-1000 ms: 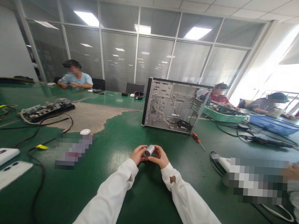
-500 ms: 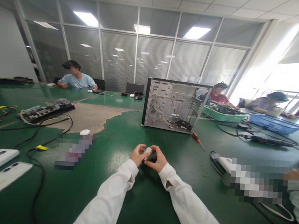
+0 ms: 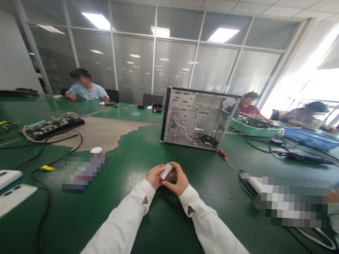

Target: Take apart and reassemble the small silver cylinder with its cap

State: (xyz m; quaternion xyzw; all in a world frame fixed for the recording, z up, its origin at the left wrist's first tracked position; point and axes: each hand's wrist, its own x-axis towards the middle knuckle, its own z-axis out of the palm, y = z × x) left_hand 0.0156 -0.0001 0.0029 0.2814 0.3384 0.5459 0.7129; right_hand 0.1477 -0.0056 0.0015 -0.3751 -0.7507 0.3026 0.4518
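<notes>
A small silvery block (image 3: pixel 166 171) with a shiny, metal-looking face is tilted between my hands, above the green table. My left hand (image 3: pixel 154 176) is closed around its left side, fingers behind it. On the other side, my right hand (image 3: pixel 180 180) has thumb and fingers curled in a pinch at the block's right edge. Part of the block is covered by the fingers, and its exact kind does not show. Beyond the hands stands an open computer case (image 3: pixel 197 119), its side panel off and cables inside. A screwdriver (image 3: pixel 225 159) with an orange handle lies by its right corner.
Left are a circuit board (image 3: pixel 54 125), black cables and two white phone-like devices (image 3: pixel 5 205). At right are a green basket (image 3: pixel 255 129), a blue basket (image 3: pixel 314 139) and a black corded tool (image 3: pixel 305 157). Another person's hand (image 3: pixel 338 196) is at the right edge.
The silvery block has turned in my hands, and more of its shiny face shows. My left thumb has moved off its front. The computer case and screwdriver stay in place.
</notes>
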